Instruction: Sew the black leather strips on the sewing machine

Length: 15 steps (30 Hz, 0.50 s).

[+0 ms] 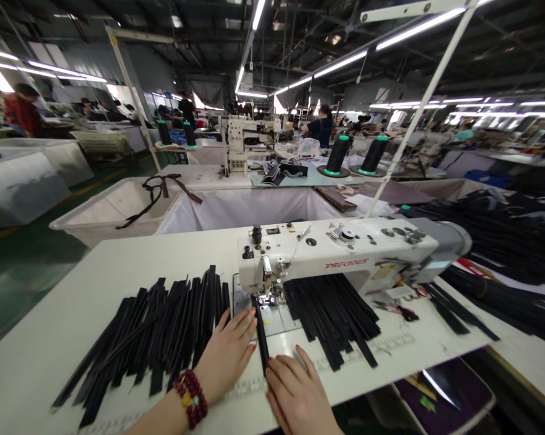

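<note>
Looks forward and down from a person's head, at wide angle, over a pale, smooth, flat tabletop (132, 257). Takes in, close up at the lower edge, the bare left hand (229, 344) and bare right hand (296, 386), then a white, box-armed metal sewing machine (309, 251) just beyond. Extends to a dark, beamed roof (209, 30), far off.

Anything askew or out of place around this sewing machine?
Mildly: dark straps lie loosely looped across the pale bin beyond the table, unlike the black strips grouped on it. Nothing looks spilled or damaged.
</note>
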Each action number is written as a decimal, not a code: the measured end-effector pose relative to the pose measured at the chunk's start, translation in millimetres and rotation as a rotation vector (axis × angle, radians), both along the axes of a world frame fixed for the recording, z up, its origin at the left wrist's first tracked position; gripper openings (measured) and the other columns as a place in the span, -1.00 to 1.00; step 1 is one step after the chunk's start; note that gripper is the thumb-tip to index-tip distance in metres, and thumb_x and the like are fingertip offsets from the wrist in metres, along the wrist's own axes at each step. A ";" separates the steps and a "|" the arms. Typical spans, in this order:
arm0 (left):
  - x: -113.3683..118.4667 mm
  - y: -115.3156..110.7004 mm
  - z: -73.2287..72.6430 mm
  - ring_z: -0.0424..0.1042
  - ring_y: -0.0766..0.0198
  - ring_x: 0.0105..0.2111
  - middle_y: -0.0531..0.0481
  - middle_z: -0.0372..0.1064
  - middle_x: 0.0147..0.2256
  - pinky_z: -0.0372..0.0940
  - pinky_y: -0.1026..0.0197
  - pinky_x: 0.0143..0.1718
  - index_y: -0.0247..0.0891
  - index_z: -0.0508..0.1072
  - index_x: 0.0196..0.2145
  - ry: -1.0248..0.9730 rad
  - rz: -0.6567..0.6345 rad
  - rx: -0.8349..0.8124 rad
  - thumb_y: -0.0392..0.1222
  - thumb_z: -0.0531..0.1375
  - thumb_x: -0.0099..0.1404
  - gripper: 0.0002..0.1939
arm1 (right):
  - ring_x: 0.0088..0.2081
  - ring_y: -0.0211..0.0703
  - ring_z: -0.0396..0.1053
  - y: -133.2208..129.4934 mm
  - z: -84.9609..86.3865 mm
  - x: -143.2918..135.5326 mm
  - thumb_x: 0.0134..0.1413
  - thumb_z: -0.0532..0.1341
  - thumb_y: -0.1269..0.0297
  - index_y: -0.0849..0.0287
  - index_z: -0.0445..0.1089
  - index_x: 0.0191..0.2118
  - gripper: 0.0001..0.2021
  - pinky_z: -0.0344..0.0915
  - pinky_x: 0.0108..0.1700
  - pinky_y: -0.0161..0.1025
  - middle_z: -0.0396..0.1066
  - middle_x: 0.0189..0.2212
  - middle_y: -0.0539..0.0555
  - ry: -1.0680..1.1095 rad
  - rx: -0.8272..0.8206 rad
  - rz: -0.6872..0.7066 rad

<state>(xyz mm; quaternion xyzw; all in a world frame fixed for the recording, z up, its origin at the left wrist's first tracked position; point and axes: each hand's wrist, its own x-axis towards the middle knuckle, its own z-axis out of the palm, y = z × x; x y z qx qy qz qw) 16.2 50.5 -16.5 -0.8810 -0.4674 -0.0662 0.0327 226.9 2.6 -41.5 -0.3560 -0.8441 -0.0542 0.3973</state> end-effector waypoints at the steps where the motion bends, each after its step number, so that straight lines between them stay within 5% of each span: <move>1: -0.4 1.1 -0.1 0.30 0.06 0.21 -0.15 0.29 0.24 0.15 -0.12 0.24 -0.26 0.38 0.17 -0.005 -0.003 0.003 -0.18 0.09 0.41 -0.59 | -0.12 -0.17 0.41 0.9 -0.1 0.4 0.32 0.12 0.32 0.16 0.44 -0.11 -0.84 -0.15 0.38 -0.08 0.53 -0.19 0.03 -0.013 -0.008 0.002; 15: -2.9 30.8 -1.7 0.27 -0.03 0.23 -0.24 0.31 0.22 0.13 -0.23 0.24 -0.33 0.36 0.18 0.004 0.030 -0.044 -0.20 0.08 0.38 -0.56 | -0.08 -0.15 0.39 35.2 8.6 -8.7 0.23 0.24 0.36 0.14 0.41 -0.14 -0.90 -0.18 0.38 0.01 0.50 -0.19 0.01 -0.100 -0.187 0.009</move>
